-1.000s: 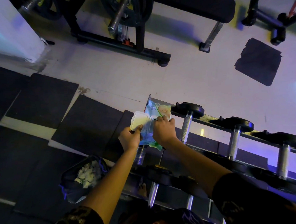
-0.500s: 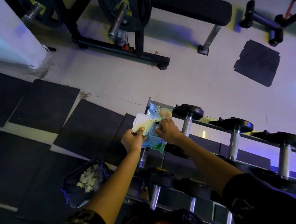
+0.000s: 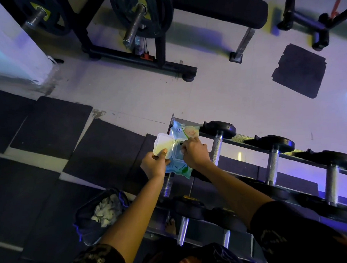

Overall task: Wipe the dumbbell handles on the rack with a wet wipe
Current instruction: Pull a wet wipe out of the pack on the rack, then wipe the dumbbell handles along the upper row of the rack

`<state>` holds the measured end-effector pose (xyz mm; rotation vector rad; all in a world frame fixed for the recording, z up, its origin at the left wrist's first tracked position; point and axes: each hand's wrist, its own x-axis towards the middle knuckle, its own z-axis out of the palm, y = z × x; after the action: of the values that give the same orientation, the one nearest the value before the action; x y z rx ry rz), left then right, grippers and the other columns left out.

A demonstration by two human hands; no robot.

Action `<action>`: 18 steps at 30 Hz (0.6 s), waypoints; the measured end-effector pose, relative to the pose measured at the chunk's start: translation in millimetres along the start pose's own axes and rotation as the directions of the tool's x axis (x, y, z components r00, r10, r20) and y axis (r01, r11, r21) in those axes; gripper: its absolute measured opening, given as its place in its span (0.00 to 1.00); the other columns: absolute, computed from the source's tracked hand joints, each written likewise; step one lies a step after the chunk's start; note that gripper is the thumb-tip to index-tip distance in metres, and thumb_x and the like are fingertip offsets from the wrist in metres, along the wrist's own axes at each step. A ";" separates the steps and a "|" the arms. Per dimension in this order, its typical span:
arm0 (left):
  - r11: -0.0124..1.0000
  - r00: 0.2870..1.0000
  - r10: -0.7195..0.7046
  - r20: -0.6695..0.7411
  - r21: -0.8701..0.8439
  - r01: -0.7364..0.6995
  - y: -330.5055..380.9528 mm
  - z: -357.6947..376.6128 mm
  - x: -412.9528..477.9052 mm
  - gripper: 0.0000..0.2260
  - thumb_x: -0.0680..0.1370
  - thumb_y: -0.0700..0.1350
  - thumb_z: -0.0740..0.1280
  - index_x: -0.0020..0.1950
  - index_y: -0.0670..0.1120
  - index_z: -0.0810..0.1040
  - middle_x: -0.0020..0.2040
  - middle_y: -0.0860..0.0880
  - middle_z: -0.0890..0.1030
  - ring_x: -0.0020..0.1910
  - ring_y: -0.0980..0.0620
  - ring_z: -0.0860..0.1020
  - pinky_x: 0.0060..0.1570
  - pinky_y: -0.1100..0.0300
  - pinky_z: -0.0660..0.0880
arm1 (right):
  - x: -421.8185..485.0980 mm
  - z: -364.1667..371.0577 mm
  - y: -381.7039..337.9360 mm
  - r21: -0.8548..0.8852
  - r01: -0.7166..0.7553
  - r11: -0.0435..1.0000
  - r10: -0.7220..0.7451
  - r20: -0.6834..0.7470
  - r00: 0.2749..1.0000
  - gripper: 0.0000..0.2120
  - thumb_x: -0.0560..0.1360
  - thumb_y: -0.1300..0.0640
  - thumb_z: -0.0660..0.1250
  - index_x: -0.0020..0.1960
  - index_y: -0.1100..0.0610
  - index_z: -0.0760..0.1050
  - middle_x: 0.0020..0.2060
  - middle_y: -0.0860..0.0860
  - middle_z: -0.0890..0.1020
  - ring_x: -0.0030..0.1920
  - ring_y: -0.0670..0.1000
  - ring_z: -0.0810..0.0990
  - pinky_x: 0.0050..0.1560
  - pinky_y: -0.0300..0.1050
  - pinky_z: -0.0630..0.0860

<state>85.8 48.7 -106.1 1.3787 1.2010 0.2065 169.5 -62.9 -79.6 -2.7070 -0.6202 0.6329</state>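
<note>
Fingers (image 3: 164, 151): left hand (image 3: 153, 165) grips plastic lid (image 3: 162, 142) (open) | right hand (image 3: 195, 152) pinches glossy wipe pack (image 3: 178, 131)

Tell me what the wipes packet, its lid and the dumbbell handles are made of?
The packet looks like thin, glossy plastic film: it crinkles and shines. Its lid seems stiff, smooth white plastic, holding its flipped-open shape. The dumbbell handles look like bare metal, grey and rough-textured, probably knurled steel.
</note>
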 end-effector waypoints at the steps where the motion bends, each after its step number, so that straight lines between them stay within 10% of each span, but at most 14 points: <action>1: 1.000 1.000 0.000 -0.006 0.005 0.000 -0.8 0.5 0.4 0.10 0.74 0.42 0.74 0.45 0.36 0.78 0.45 0.41 0.82 0.39 0.46 0.83 0.38 0.51 0.83 | 1.3 -0.8 0.9 0.048 -0.031 0.998 0.029 0.025 0.999 0.05 0.74 0.64 0.60 0.43 0.56 0.72 0.50 0.52 0.77 0.55 0.52 0.70 0.53 0.52 0.70; 6: 0.998 0.999 0.031 -0.039 0.057 -0.028 -1.3 1.8 -0.7 0.12 0.72 0.46 0.75 0.45 0.37 0.78 0.45 0.40 0.83 0.40 0.43 0.84 0.37 0.47 0.83 | -4.5 -10.4 12.0 0.566 -0.161 0.809 0.152 0.063 0.986 0.10 0.75 0.70 0.57 0.41 0.60 0.73 0.41 0.54 0.77 0.42 0.52 0.73 0.37 0.39 0.70; 10: 0.997 0.999 0.031 -0.038 0.076 -0.028 -2.1 1.3 0.0 0.13 0.72 0.47 0.75 0.45 0.37 0.79 0.44 0.40 0.83 0.38 0.43 0.84 0.37 0.46 0.82 | -21.3 -20.0 17.5 0.868 -0.275 0.414 0.214 0.201 0.956 0.11 0.80 0.68 0.55 0.42 0.57 0.70 0.44 0.56 0.76 0.46 0.55 0.77 0.43 0.52 0.78; 14: 0.997 1.000 -0.007 -0.026 0.082 0.009 1.6 0.4 -2.0 0.15 0.72 0.48 0.75 0.47 0.36 0.79 0.44 0.40 0.83 0.38 0.43 0.84 0.38 0.46 0.83 | -36.9 -39.6 24.1 0.958 -0.285 0.012 0.197 0.277 0.940 0.11 0.83 0.63 0.54 0.44 0.57 0.69 0.44 0.55 0.81 0.43 0.56 0.81 0.45 0.54 0.77; 18: 0.992 0.998 -0.060 -0.032 0.113 0.063 10.8 -1.1 -5.6 0.16 0.72 0.49 0.75 0.46 0.37 0.79 0.41 0.42 0.83 0.38 0.46 0.84 0.39 0.49 0.82 | -45.4 -55.2 30.9 0.959 -0.224 -0.172 0.255 0.263 0.930 0.07 0.82 0.63 0.54 0.52 0.61 0.71 0.48 0.60 0.80 0.43 0.56 0.82 0.46 0.54 0.79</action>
<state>88.1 48.2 -94.1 1.4389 1.2935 0.1160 169.5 -120.9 -27.6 -1.1757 0.4392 0.6961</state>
